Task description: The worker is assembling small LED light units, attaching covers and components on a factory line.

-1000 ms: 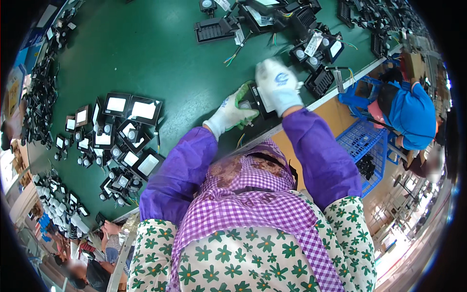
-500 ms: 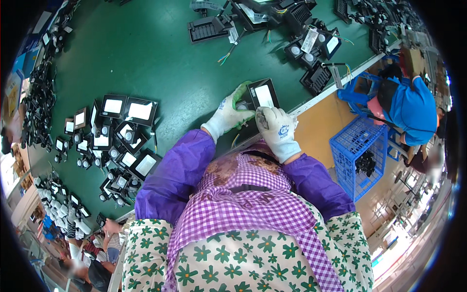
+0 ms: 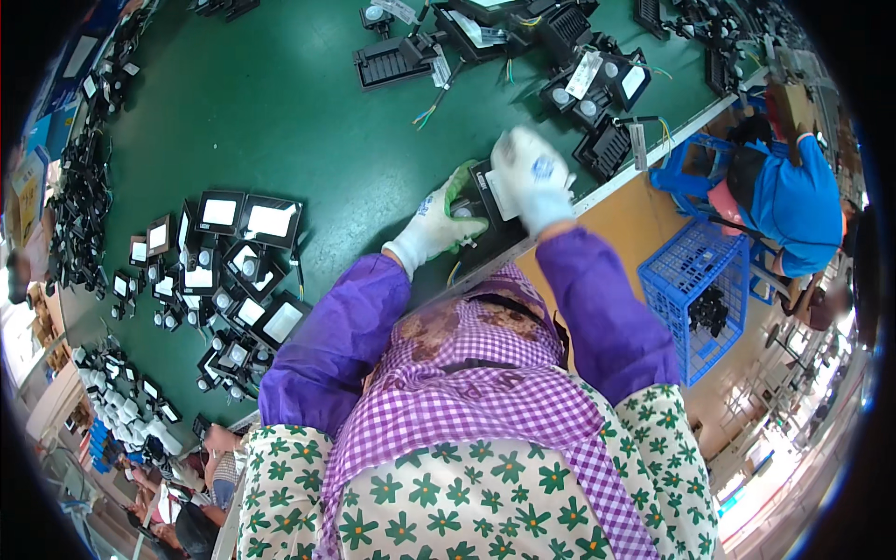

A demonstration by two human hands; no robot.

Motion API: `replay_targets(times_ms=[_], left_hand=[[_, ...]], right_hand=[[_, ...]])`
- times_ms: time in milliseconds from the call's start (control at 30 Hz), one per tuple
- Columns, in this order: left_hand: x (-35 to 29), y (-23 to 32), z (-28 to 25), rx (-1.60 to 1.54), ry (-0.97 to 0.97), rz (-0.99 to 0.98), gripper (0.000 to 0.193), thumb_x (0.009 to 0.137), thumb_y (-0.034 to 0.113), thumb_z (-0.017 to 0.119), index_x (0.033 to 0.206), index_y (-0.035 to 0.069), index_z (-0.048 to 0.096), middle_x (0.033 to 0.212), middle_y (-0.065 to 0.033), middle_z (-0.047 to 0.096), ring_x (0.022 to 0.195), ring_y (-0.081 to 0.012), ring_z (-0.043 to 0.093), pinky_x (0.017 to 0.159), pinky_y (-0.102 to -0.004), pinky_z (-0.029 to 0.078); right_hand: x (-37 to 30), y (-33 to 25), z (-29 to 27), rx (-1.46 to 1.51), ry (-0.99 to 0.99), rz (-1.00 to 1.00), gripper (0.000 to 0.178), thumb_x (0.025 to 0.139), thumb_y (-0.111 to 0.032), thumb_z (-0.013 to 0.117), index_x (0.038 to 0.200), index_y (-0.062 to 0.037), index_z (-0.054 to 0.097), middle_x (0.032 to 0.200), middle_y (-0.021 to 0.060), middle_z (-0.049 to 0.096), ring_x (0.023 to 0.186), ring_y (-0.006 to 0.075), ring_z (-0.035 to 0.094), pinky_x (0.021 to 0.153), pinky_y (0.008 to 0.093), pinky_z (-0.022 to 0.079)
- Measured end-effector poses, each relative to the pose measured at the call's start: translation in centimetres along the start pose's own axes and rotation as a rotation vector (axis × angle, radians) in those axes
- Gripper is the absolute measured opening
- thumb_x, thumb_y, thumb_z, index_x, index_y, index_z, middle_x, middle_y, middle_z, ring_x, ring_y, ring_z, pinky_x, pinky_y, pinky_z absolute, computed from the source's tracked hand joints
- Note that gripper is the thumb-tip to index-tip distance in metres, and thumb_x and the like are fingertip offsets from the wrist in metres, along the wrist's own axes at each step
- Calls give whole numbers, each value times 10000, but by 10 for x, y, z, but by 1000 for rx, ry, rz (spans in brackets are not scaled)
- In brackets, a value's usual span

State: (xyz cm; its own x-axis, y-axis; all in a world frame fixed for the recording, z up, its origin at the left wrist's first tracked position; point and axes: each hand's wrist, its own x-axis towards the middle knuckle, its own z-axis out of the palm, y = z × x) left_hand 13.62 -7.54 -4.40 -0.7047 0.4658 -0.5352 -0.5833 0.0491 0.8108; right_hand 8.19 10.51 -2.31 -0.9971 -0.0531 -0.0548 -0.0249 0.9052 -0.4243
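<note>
A black floodlight with a pale front panel (image 3: 485,187) lies at the table's near edge, its face up. My left hand (image 3: 435,222), in a white glove with green on the palm side, grips its left side, thumb and fingers curled round a small part there. My right hand (image 3: 534,177), also gloved in white, is over the panel's right half and hides it. That hand is smeared by motion and its fingers are bent under, so I cannot make out whether anything is in them. Wires show at the floodlight's near side.
Several floodlights with sensors (image 3: 247,261) crowd the green table (image 3: 280,121) on the left. More black floodlights (image 3: 560,93) with loose wires lie at the far right. Beyond the right edge stand a blue crate (image 3: 686,299) and a person in blue (image 3: 793,210).
My right hand has moved up and away from me across the floodlight's panel, covering more of it. My left hand stays at the floodlight's left side.
</note>
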Motion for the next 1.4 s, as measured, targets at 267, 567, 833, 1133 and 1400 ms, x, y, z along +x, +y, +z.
replay_targets(times_ms=[267, 567, 833, 1133, 1400], left_hand=[[-2, -3, 5, 76, 39, 33, 935, 744, 79, 794, 1541, 69, 305, 1416, -123, 528, 1256, -204, 523, 1037, -313, 445], [-26, 3, 26, -96, 234, -114, 956, 788, 20, 753, 1573, 55, 209, 1298, -112, 583, 1006, -132, 598, 810, -270, 539], [-21, -23, 28, -194, 283, 4, 981, 770, 6, 767, 1571, 55, 204, 1325, -117, 557, 1075, -151, 575, 894, -289, 522], [-13, -23, 38, -67, 278, 31, 971, 769, 32, 761, 1573, 88, 220, 1181, -80, 609, 924, -116, 587, 732, -254, 533], [-15, -20, 44, -175, 314, 110, 992, 760, -7, 743, 1569, 46, 172, 1362, -155, 554, 1215, -212, 566, 1033, -320, 460]], right_hand=[[-26, -22, 4, -96, -69, -58, 161, 901, -235, 585, 862, -79, 594, 842, 168, 654, 807, 374, 655, 739, 477, 534], [13, 59, -2, -187, 59, -13, 322, 868, -354, 660, 1067, -108, 601, 1032, 134, 656, 993, 370, 631, 834, 486, 508], [-14, 8, -22, 133, -69, 49, 238, 902, -296, 583, 852, -68, 630, 867, 178, 674, 832, 400, 654, 779, 491, 519], [25, -9, 23, -172, -27, -22, 173, 916, -271, 599, 943, -100, 585, 880, 117, 653, 839, 334, 645, 736, 469, 517], [-22, -8, -4, -247, -130, -166, 168, 926, -273, 593, 940, -107, 583, 903, 112, 664, 862, 322, 652, 751, 459, 515]])
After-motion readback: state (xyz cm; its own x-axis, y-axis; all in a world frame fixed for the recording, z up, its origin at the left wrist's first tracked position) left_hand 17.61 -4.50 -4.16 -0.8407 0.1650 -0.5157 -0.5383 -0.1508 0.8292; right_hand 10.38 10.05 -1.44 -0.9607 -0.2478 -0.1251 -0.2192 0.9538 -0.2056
